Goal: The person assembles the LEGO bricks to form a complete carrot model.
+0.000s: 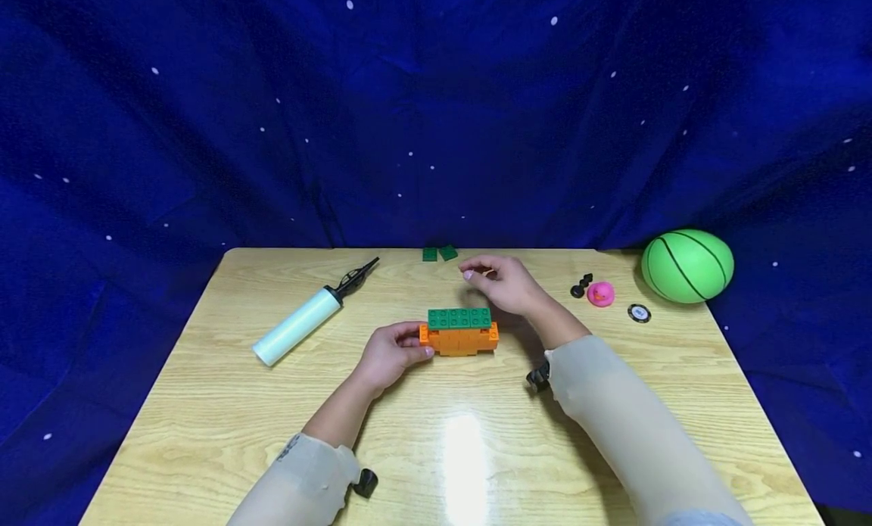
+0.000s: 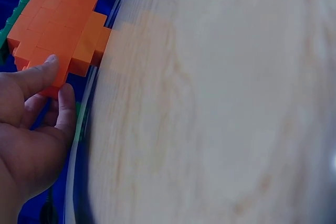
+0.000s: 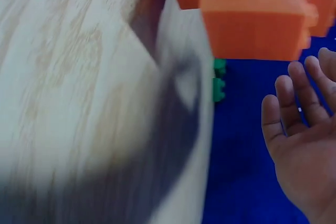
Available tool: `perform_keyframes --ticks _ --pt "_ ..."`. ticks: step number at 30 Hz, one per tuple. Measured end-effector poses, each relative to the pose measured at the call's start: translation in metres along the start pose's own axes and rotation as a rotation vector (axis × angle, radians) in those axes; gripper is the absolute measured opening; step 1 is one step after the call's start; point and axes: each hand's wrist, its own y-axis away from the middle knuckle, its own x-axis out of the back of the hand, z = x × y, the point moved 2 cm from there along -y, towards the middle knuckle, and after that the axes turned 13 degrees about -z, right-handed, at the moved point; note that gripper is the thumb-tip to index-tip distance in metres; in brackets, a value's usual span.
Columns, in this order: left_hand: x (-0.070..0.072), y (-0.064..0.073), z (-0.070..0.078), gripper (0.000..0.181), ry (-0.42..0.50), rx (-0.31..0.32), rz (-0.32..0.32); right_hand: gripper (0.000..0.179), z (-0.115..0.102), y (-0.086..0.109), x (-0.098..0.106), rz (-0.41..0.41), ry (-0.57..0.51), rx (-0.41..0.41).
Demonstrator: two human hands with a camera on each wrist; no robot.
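An orange toy-brick build (image 1: 459,340) stands on the table with a row of green bricks (image 1: 459,319) across its top. My left hand (image 1: 393,353) grips its left end; in the left wrist view the thumb (image 2: 44,77) presses on the orange face. Behind and right of the build, my right hand (image 1: 502,282) is raised with loosely bent fingers and holds nothing. The right wrist view shows that palm (image 3: 310,140) apart from the orange bricks (image 3: 252,19). Two loose green bricks (image 1: 430,254) lie near the far edge, beyond the right hand's fingertips.
On the left lies a hand pump (image 1: 300,325) with a black handle. At the right are a green ball (image 1: 688,266), a pink rubber duck (image 1: 601,294), a small black figure (image 1: 581,286) and a round chip (image 1: 639,312). A blue curtain (image 1: 436,117) hangs behind the table.
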Motion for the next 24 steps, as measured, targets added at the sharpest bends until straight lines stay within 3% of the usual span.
perform_keyframes --ticks 11,18,24 --pt "0.002 0.000 -0.002 0.050 0.014 -0.008 -0.005 0.038 0.023 -0.037 -0.016 0.006 0.037 -0.069" --pt "0.002 0.000 -0.002 0.050 0.014 -0.013 -0.014 0.046 0.029 -0.054 -0.024 -0.041 0.227 -0.137" --pt "0.000 0.001 -0.001 0.048 0.017 -0.014 -0.010 0.060 0.037 -0.064 -0.027 -0.096 0.318 -0.207"
